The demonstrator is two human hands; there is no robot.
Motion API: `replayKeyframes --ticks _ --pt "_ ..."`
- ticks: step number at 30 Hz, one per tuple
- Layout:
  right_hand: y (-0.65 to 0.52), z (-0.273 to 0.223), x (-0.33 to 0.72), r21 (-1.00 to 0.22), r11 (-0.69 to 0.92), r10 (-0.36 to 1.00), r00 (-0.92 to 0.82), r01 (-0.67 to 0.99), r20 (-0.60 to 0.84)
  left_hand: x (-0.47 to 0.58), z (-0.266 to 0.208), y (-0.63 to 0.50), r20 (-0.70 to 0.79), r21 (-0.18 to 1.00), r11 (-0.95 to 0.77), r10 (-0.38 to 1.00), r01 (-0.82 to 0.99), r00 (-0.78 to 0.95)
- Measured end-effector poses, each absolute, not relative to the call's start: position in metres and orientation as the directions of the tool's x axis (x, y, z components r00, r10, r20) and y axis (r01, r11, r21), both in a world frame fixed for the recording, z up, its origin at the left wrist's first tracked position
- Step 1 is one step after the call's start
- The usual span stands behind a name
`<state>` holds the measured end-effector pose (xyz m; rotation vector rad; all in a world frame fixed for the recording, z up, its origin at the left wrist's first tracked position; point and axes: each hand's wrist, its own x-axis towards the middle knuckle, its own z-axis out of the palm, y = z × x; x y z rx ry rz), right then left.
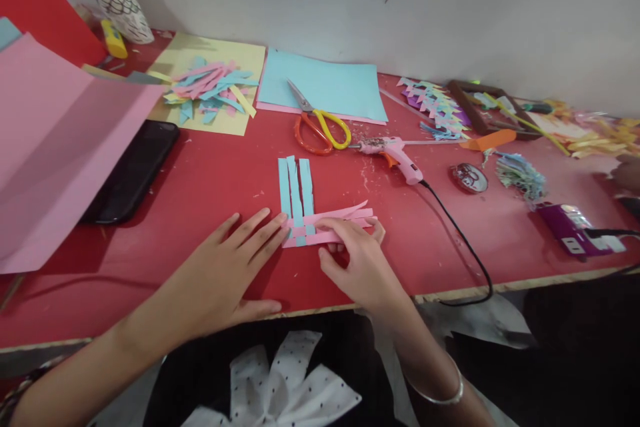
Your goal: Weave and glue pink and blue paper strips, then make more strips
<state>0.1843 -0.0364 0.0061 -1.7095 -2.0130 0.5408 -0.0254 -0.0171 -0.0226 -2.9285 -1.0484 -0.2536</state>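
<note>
Pale blue paper strips (296, 187) stand upright side by side on the red table, crossed near their lower ends by pink paper strips (345, 215) in a small over-and-under weave. My left hand (235, 267) lies open, fingers spread, its fingertips at the left edge of the weave. Over the right part of the pink strips bends my right hand (357, 260), its fingers curled around them and the thumb lower down. The pink strips' loose ends stick out to the right, partly hidden by that hand.
Beyond the weave lie scissors (320, 130) and a pink glue gun (393, 155) with a trailing black cord. Cut strips (213, 87) are heaped on yellow paper. A phone (135, 173) sits under pink paper (55, 147) at left. Another person's hand (627, 173) shows at far right.
</note>
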Motion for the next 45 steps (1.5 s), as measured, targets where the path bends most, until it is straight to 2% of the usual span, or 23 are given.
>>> replayKeyframes --ticks 3,8,19,22,27,32,41,45 --pt "-0.035 0.007 0.184 -0.613 0.113 0.990 -0.144 0.782 -0.001 -0.023 -0.020 -0.017 0.170 0.050 -0.759 0.647 0.649 0.744" --pt "-0.031 0.002 0.187 -0.585 0.053 0.997 -0.075 0.810 -0.013 -0.021 -0.017 -0.016 0.177 0.065 -0.742 0.667 0.667 0.724" --pt "-0.028 0.001 0.191 -0.581 0.066 0.994 -0.102 0.811 -0.029 -0.022 -0.017 -0.015 0.187 0.062 -0.752 0.654 0.656 0.733" --pt "-0.028 -0.002 0.190 -0.530 0.099 0.995 -0.095 0.842 0.034 -0.023 -0.018 -0.014 0.174 0.068 -0.751 0.658 0.657 0.733" --pt "-0.028 -0.001 0.186 -0.324 0.244 0.957 -0.173 0.914 0.231 -0.023 -0.018 -0.014 0.191 0.071 -0.754 0.653 0.654 0.733" --pt "-0.025 0.005 0.185 -0.332 0.341 0.940 -0.318 0.880 0.124 -0.022 -0.019 -0.014 0.193 0.063 -0.755 0.651 0.653 0.734" --pt "-0.010 0.018 0.187 -0.328 0.365 0.915 -0.401 0.872 -0.047 -0.022 -0.019 -0.014 0.209 0.080 -0.755 0.651 0.651 0.730" --pt "-0.008 0.020 0.184 -0.289 0.373 0.913 -0.404 0.882 -0.053 -0.022 -0.019 -0.014 0.196 0.080 -0.754 0.653 0.652 0.731"
